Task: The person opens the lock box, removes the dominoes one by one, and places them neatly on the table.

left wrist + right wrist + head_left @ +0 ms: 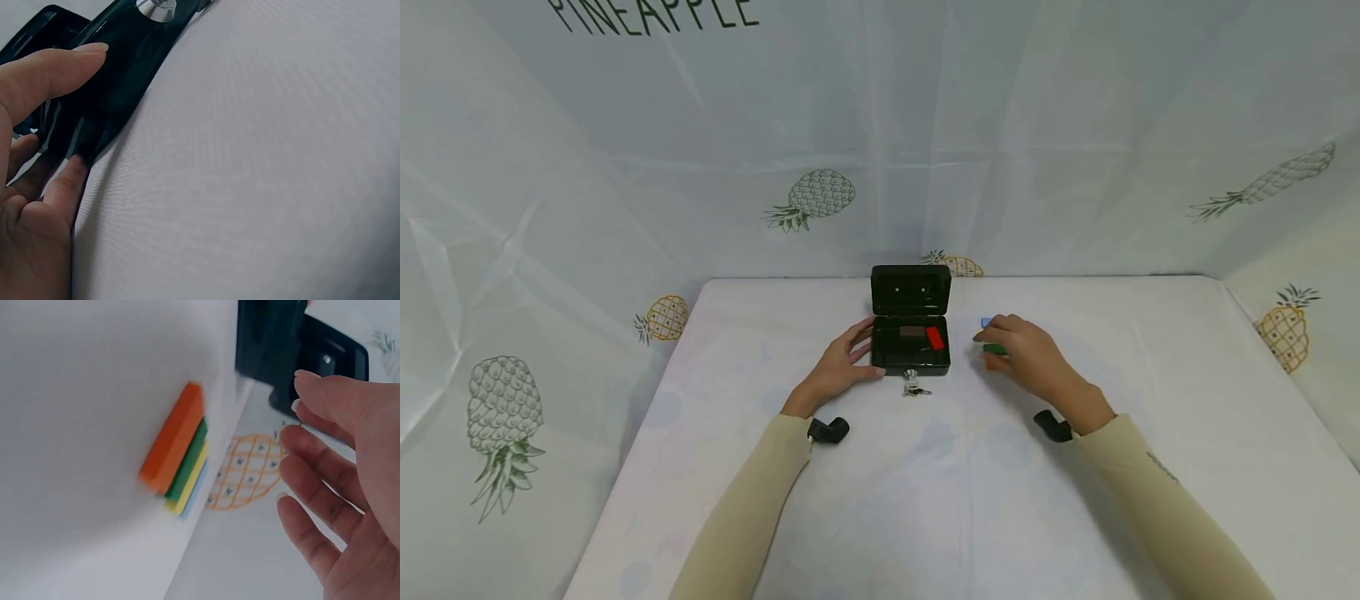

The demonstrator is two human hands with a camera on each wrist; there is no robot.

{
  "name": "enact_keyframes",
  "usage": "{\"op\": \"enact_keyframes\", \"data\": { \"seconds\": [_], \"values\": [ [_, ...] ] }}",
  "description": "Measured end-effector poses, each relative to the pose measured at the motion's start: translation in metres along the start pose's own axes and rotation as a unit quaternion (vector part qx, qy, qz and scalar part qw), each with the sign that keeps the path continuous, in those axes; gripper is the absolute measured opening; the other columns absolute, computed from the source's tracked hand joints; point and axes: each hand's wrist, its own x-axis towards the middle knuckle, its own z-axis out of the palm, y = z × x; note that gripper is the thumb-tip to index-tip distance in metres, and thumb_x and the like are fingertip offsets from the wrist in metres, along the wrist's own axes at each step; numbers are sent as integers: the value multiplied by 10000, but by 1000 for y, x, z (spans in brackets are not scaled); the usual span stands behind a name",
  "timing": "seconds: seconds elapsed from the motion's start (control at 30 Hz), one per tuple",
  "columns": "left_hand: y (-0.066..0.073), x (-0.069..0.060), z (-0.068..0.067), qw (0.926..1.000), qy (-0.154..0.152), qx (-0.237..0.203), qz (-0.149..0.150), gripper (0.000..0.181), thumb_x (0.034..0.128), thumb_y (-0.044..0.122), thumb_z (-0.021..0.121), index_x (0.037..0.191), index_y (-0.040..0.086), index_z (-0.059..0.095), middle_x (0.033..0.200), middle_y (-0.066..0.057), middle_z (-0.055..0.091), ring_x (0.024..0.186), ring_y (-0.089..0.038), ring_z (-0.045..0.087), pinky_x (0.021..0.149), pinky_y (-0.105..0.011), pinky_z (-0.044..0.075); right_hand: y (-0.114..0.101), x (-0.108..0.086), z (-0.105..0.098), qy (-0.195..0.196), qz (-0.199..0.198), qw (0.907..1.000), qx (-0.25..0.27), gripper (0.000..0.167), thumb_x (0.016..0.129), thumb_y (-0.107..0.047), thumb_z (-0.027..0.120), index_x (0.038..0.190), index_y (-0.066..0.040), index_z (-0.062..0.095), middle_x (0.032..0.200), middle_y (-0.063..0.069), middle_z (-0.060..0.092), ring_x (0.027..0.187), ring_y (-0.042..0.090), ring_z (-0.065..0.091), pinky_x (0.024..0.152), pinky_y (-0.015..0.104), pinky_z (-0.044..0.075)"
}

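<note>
A small black cash box (912,364) stands with its lid (911,292) raised. Inside lie a red block (935,337) and a brown one (912,332). My left hand (837,372) rests at the box's left side, its extended fingers touching the side and its thumb lying along the front, as the left wrist view shows. Over a row of blocks to the right hovers my right hand (1026,354), fingers loosely bent and holding nothing. The right wrist view shows the row side by side: orange block (174,440), green block (187,459), yellow block (189,481), blue block (197,487).
Keys (917,390) hang from the round lock (159,7) on the box's front. A white cloth covers the table (887,508), and its back edge runs just behind the box. Pineapple-printed sheeting (1037,150) hangs behind and at the sides.
</note>
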Motion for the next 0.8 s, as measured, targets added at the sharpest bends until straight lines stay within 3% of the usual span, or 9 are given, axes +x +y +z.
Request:
{"op": "enact_keyframes", "data": {
  "seconds": [0.4, 0.8],
  "values": [
    [4, -1, 0, 9999, 61, 18, -153, 1009, 880, -58, 826, 1689, 202, 282, 1707, -124, 306, 1555, -339, 368, 1199, -373, 458, -25, 36, 16, -218, -402, 9986, -260, 277, 871, -81, 883, 1123, -24, 783, 1113, 110, 724, 1032, 302, 690, 902, 447, 626],
    [0, 0, 0, 10000, 18, -4, -67, 999, 891, -46, 821, 1691, 202, 277, 1705, -120, 310, 1553, -335, 371, 1207, -379, 452, -40, 54, 36, -380, -541, 9970, -402, 268, 902, -131, 866, 1141, -40, 785, 1102, 92, 715, 979, 274, 676, 859, 424, 626]
  ]
}}
